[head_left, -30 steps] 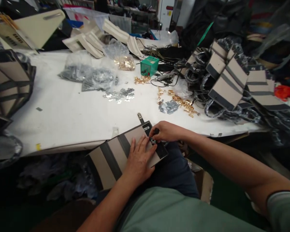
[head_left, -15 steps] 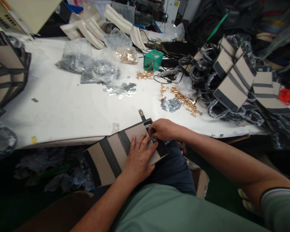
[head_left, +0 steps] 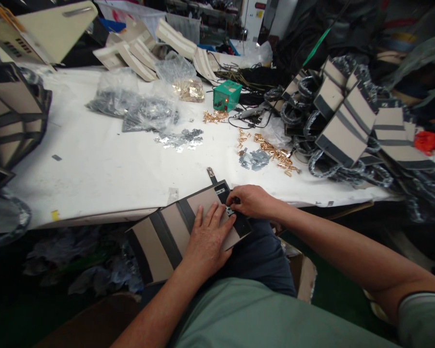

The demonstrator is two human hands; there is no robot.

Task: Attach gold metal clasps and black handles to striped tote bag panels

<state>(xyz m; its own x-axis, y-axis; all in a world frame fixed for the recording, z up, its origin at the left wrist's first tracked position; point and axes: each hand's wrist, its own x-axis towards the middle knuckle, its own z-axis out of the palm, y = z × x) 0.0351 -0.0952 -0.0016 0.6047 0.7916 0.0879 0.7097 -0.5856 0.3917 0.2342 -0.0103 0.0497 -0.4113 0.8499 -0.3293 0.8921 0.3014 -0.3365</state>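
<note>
A beige and black panel (head_left: 173,224), perhaps part of a bag, lies tilted across my lap and against the table's front edge. My left hand (head_left: 210,232) rests flat on it with the fingers spread. At the panel's black right end, my right hand (head_left: 248,199) has its fingers curled together close to a small metal plate (head_left: 229,210). Whatever is between those fingers is hidden. Another small metal piece (head_left: 220,191) sits in the black end just above. A short black strap with a metal tip (head_left: 210,175) sticks out from the panel's upper edge.
On the white table (head_left: 94,169) are gold clasps (head_left: 275,152), grey metal plates (head_left: 254,159) and silver plates (head_left: 179,139). A green box (head_left: 227,95) with a red light stands behind them, beside a corded tool (head_left: 249,112). Similar panels (head_left: 342,130) are piled at right.
My right hand has shifted slightly right and down along the panel's black end, uncovering more of the upper metal piece. My left hand stays flat on the panel. The view has tilted a little.
</note>
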